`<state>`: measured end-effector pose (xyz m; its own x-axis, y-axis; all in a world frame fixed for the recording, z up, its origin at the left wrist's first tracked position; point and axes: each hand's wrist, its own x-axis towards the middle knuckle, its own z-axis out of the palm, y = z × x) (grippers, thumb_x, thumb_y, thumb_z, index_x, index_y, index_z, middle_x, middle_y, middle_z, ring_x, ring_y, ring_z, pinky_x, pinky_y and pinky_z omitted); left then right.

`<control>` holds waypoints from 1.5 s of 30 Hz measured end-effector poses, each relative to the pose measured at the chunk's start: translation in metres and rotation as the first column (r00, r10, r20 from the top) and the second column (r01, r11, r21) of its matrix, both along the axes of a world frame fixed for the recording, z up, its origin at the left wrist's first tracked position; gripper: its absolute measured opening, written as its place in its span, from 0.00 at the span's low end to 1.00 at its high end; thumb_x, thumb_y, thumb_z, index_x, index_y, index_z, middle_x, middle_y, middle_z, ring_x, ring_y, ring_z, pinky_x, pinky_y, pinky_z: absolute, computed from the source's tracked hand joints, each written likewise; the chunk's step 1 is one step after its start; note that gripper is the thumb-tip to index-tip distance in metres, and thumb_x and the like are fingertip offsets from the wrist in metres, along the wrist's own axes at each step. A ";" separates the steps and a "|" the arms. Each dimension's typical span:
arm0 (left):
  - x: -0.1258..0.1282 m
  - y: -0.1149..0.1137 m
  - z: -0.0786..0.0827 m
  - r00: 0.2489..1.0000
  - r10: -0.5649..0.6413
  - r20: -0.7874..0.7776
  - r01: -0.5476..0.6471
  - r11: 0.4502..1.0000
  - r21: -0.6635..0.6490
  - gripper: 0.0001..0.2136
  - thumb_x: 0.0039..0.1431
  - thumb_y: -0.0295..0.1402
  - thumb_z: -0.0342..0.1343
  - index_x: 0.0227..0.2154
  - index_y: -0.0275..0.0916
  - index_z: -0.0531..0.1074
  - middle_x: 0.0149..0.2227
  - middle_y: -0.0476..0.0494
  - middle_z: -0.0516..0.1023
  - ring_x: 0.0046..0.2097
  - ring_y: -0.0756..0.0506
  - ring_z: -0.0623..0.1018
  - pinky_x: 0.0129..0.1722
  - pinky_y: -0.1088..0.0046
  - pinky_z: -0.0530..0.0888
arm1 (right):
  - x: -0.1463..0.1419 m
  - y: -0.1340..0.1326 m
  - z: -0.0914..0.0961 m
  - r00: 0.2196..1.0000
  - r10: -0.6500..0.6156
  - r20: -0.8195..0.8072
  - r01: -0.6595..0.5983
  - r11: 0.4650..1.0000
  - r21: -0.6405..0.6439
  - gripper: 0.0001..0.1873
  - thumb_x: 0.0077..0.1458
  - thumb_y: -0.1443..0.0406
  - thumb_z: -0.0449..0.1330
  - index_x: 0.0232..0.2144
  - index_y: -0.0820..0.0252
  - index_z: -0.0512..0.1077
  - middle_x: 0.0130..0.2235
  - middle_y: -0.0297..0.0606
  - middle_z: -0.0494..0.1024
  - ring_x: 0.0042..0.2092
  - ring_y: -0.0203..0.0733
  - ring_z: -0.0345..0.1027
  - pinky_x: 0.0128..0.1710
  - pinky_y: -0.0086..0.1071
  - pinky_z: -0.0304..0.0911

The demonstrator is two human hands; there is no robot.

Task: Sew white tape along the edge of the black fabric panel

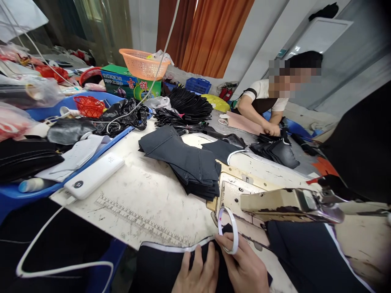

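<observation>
At the near edge of the worn white table (143,191), my left hand (197,272) presses its fingers flat on a dark fabric piece (161,266) edged with white tape. Beside it, my right hand (244,266) pinches a small white tape roll (228,228), held upright over the same fabric. The white strip runs leftward along the fabric's top edge. A sewing machine arm (290,203) lies just beyond my right hand.
A stack of dark cut fabric pieces (189,162) sits mid-table. A white power bank (93,175) with its cable lies at left beside a blue tray of clutter (39,187). An orange basket (143,63) is at the back. Another person (269,103) handles dark pieces at the far right.
</observation>
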<state>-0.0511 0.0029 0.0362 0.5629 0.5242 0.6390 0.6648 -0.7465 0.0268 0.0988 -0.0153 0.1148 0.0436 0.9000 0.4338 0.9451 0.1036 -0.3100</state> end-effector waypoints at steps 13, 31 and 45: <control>0.000 0.001 -0.002 1.000 -0.023 0.016 0.023 1.000 0.007 0.14 0.61 0.39 0.56 0.50 0.50 0.75 0.59 0.51 0.71 0.50 0.42 0.69 0.47 0.62 0.64 | -0.015 0.019 0.027 0.809 -0.047 -0.585 0.015 0.998 -0.059 0.01 0.51 0.65 0.66 0.29 0.52 0.80 0.33 0.38 0.83 0.37 0.44 0.79 0.37 0.28 0.75; 0.002 0.012 0.019 1.000 0.003 -0.008 -0.003 1.000 0.022 0.14 0.58 0.34 0.54 0.46 0.43 0.76 0.48 0.42 0.73 0.47 0.42 0.67 0.43 0.60 0.62 | 0.000 0.028 -0.009 0.738 -0.496 -0.457 0.347 0.860 -0.374 0.15 0.46 0.52 0.63 0.29 0.56 0.80 0.32 0.40 0.83 0.32 0.49 0.76 0.32 0.36 0.71; 0.011 0.024 0.027 0.998 0.002 -0.064 -0.003 1.000 -0.022 0.18 0.56 0.37 0.56 0.48 0.35 0.76 0.43 0.42 0.66 0.42 0.42 0.64 0.42 0.61 0.67 | 0.040 0.036 0.019 0.768 -0.315 -0.557 0.111 0.923 -0.369 0.14 0.48 0.54 0.64 0.31 0.56 0.83 0.35 0.44 0.83 0.39 0.51 0.78 0.36 0.36 0.74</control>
